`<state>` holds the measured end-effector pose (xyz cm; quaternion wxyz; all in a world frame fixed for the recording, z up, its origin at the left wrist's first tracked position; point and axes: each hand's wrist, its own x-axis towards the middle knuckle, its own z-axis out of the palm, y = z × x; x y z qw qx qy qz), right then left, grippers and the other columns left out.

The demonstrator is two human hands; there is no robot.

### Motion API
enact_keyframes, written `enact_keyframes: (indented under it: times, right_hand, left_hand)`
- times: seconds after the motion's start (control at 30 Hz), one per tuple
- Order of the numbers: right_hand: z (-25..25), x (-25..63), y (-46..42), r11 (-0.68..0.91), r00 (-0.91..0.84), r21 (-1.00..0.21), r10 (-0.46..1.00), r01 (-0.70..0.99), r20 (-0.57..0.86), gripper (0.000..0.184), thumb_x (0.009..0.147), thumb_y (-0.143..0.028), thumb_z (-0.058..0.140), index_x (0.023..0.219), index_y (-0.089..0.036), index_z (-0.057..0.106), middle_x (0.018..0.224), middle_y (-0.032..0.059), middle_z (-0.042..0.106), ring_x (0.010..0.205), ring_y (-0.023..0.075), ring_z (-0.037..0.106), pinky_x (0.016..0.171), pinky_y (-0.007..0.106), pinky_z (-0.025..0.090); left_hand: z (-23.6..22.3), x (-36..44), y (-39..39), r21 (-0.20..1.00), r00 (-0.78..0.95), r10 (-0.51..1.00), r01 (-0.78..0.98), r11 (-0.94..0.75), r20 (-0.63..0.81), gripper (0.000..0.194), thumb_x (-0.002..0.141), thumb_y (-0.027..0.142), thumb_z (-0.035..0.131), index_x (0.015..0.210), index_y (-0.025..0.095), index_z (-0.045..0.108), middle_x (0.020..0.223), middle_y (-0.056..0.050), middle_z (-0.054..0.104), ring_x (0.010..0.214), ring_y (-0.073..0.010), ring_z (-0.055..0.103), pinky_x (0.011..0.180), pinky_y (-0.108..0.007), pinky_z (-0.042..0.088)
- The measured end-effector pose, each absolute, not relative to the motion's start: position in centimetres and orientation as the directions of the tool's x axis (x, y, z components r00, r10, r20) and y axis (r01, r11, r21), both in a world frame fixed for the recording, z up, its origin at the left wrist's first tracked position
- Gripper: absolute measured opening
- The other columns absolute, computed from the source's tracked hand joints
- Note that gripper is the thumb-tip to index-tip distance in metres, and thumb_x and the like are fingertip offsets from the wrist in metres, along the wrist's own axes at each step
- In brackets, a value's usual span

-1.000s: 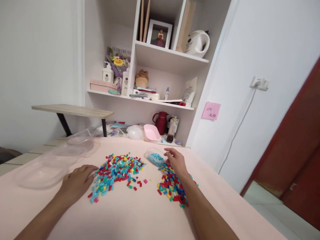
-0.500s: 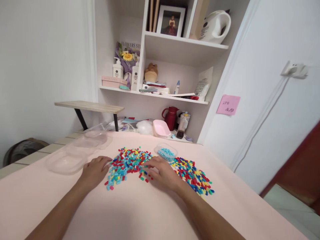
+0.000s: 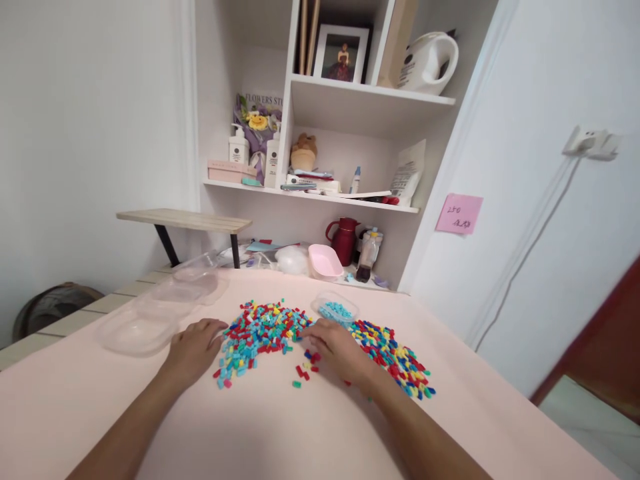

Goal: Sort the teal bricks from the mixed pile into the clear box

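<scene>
Two heaps of small coloured blocks lie on a pink table [image 3: 280,433]: a left heap [image 3: 260,333] and a right heap [image 3: 395,357]. Between them at the back sits a small clear container of light-blue blocks [image 3: 337,310]. My left hand [image 3: 195,347] rests flat on the table, its fingers touching the left heap's left edge. Palm down between the heaps is my right hand [image 3: 335,347], fingers spread at the left heap's right edge, with a few loose blocks [image 3: 305,370] beside it.
Clear plastic trays [image 3: 150,317] lie to the left of my left hand. Behind the table are a pink bowl [image 3: 325,261], a dark red jug [image 3: 344,240], a bottle, and shelves with clutter. A wooden side shelf [image 3: 185,220] juts out at left.
My right hand moved from the small blue container leftward and down to the gap between the heaps. A few loose blocks now lie in front of it. The left hand stayed put.
</scene>
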<state>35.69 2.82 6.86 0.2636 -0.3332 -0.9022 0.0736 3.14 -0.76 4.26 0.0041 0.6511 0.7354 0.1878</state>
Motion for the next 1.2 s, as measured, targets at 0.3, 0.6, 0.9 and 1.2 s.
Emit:
enact_keyframes:
  times: [0.3, 0.6, 0.9, 1.2]
  right_hand:
    - [5.6, 32.3, 1.7, 0.762, -0.712, -0.112, 0.639, 0.638, 0.291, 0.052, 0.083, -0.009, 0.056, 0.133, -0.023, 0.056, 0.11, 0.0104, 0.061, 0.101, 0.0239, 0.054, 0.088, 0.034, 0.041]
    - [6.1, 35.2, 2.8, 0.749, -0.642, -0.383, 0.662, 0.541, 0.387, 0.038, 0.088, -0.007, 0.048, 0.117, -0.023, 0.066, 0.106, 0.006, 0.066, 0.1, 0.0184, 0.058, 0.088, 0.028, 0.044]
    - [7.2, 34.6, 1.4, 0.647, -0.571, -0.396, 0.762, 0.651, 0.306, 0.025, 0.09, -0.035, 0.06, 0.111, -0.024, 0.067, 0.104, 0.0062, 0.068, 0.1, 0.0223, 0.059, 0.086, 0.033, 0.042]
    - [6.4, 31.9, -1.1, 0.581, -0.519, -0.215, 0.806, 0.785, 0.285, 0.052, 0.076, -0.064, 0.066, 0.104, -0.021, 0.058, 0.11, 0.0104, 0.061, 0.1, 0.0295, 0.053, 0.088, 0.044, 0.039]
  left_hand:
    - [4.3, 3.1, -0.8, 0.286, -0.15, 0.955, 0.955, 0.074, 0.255, 0.041, 0.09, 0.034, 0.035, 0.118, 0.031, 0.064, 0.132, -0.005, 0.061, 0.12, -0.0256, 0.053, 0.1, -0.046, 0.034]
    - [4.8, 3.3, -1.0, 0.276, -0.159, 0.962, 0.956, 0.094, 0.223, 0.042, 0.091, 0.034, 0.033, 0.119, 0.032, 0.064, 0.133, -0.003, 0.06, 0.124, -0.0257, 0.052, 0.101, -0.046, 0.034]
    - [4.7, 3.1, -0.8, 0.278, -0.155, 0.962, 0.956, 0.088, 0.227, 0.042, 0.09, 0.033, 0.034, 0.12, 0.032, 0.063, 0.135, -0.004, 0.059, 0.126, -0.0262, 0.05, 0.101, -0.047, 0.035]
    - [4.5, 3.0, -0.9, 0.284, -0.159, 0.956, 0.955, 0.085, 0.248, 0.04, 0.09, 0.035, 0.036, 0.118, 0.033, 0.065, 0.132, -0.003, 0.061, 0.123, -0.0265, 0.053, 0.101, -0.047, 0.036]
